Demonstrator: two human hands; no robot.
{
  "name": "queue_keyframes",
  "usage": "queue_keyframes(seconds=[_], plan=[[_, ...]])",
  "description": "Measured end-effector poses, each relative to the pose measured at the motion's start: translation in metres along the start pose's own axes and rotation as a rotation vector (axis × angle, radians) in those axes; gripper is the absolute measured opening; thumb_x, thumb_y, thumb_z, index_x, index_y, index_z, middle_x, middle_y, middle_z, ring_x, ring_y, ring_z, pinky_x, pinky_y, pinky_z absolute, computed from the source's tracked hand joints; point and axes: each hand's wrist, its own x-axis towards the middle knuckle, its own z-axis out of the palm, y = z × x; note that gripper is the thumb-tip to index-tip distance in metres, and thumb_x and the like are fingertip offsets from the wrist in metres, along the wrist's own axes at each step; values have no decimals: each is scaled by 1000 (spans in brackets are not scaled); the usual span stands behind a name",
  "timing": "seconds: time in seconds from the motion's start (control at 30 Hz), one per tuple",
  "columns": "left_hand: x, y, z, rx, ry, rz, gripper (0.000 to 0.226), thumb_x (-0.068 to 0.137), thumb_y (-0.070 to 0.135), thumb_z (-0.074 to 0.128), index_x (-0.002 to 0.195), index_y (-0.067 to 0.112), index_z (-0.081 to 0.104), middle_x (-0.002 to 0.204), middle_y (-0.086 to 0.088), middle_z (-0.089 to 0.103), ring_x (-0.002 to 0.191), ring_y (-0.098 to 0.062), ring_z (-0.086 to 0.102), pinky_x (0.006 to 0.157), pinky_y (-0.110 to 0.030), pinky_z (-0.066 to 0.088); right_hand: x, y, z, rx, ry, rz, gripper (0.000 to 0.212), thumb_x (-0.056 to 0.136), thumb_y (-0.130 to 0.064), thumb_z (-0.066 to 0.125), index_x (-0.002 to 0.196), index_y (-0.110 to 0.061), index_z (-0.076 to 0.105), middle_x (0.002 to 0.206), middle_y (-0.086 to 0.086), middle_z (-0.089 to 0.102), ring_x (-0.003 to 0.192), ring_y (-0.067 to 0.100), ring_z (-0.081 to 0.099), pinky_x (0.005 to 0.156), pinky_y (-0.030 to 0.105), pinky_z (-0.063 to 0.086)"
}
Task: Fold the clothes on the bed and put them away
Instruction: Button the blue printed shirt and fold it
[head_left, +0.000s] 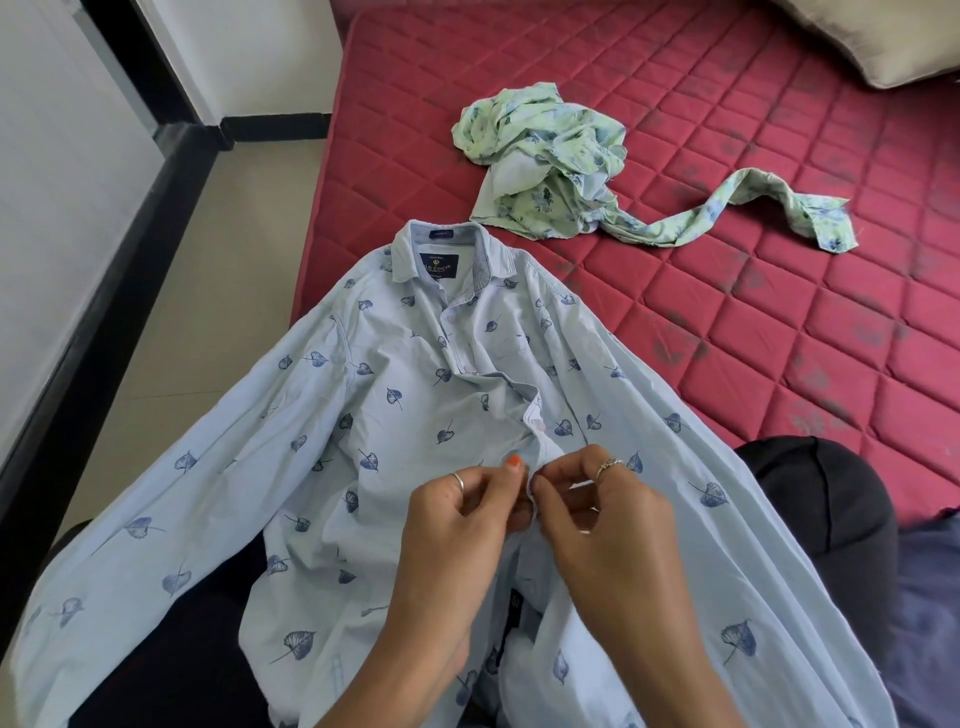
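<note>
Across the whole upper right of the view, from twelve to four o'clock, runs the bed (727, 291), its red quilted mattress bare of sheets. Spread from its near edge over the person's lap lies the pale blue leaf-print shirt (363, 415), face up, collar at twelve o'clock, sleeves fanning to seven and five o'clock. Beyond it, at one o'clock, a green floral garment (545, 161) sits crumpled on the mattress, one sleeve trailing to the right, not yet folded. A cream pillow (883, 36) shows at the top right corner.

At the centre, the left hand (457, 525) and right hand (602, 519) meet on the shirt's button placket (537, 436), fingers of both curled and pinching its two edges just below a fastened button. This looks like buttoning up before the fold proper. The next move likely calls for seating this button, then smoothing the front flat.

No basket, drawer or other container is in view, so where the clothes go cannot be told.
</note>
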Motion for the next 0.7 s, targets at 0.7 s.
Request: queue_keyframes(seconds=[0.7], plan=[[31, -10, 3, -88, 26, 0, 50, 83, 46, 65, 83, -4, 65, 83, -27, 63, 79, -26, 52, 78, -47, 49, 9, 4, 17, 324, 67, -12, 11, 86, -6, 67, 78, -13, 66, 65, -2, 65, 57, 7, 59, 58, 20, 49]])
